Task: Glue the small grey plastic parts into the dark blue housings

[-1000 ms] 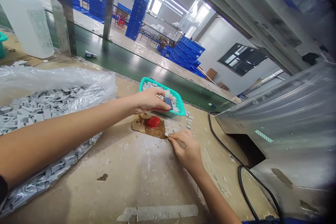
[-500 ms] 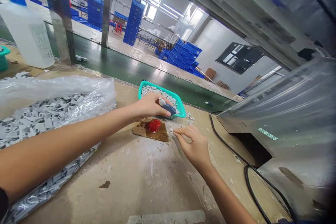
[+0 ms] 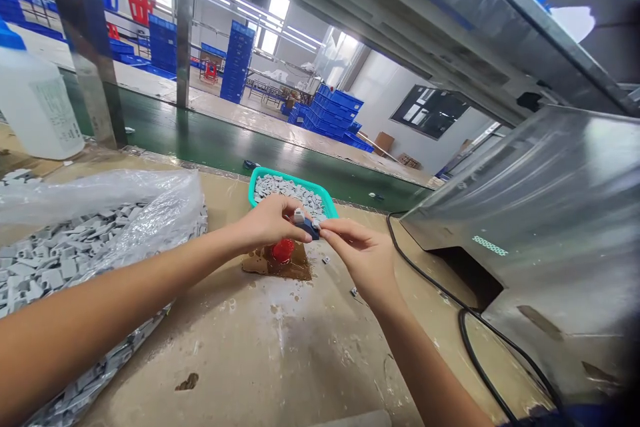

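Head view: left grip (image 3: 270,221) holds blue bottle (image 3: 310,230), right grip (image 3: 350,247) now pinches gray piece (image 3: 317,221).

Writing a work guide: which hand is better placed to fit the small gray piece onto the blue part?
Probably the right hand: its fingertips touch the gray piece; the left hand grips the blue part.

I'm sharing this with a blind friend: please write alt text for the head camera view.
The left hand holds a small blue-and-white part while the right hand touches it, above a workbench. Behind is a teal basket of small gray pieces.
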{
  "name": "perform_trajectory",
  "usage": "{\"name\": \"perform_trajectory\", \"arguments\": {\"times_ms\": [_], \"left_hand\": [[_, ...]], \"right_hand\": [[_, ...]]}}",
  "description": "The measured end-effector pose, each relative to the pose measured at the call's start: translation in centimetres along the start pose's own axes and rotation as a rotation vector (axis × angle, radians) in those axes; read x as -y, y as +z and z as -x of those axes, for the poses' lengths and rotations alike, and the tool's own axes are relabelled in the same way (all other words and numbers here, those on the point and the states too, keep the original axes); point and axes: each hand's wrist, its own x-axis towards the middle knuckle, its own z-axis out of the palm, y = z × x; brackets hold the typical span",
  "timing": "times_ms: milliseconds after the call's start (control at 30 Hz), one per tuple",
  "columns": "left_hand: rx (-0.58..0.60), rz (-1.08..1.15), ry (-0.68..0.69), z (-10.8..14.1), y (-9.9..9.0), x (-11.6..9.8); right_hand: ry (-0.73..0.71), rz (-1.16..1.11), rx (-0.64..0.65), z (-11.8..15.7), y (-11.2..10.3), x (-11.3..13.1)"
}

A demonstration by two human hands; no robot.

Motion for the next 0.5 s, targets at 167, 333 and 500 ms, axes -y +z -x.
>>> {"name": "perform_trajectory", "arguments": {"times_ms": [167,333,500], "left_hand": [[-0.055,0.233,-0.029,0.0,0.5,0.1],[-0.128,0.618,-0.087,0.0,1.0,-0.2],[-0.119,0.711,-0.028,-0.3,0.7,-0.4]], "right_hand": [[-0.121,0.028,0.063,-0.3,0.0,-0.1],[-0.248,0.021,-0.012,-1.0,0.9,0.2],[-0.497,0.145,-0.145,-2.1,1.6,0.5]]}}
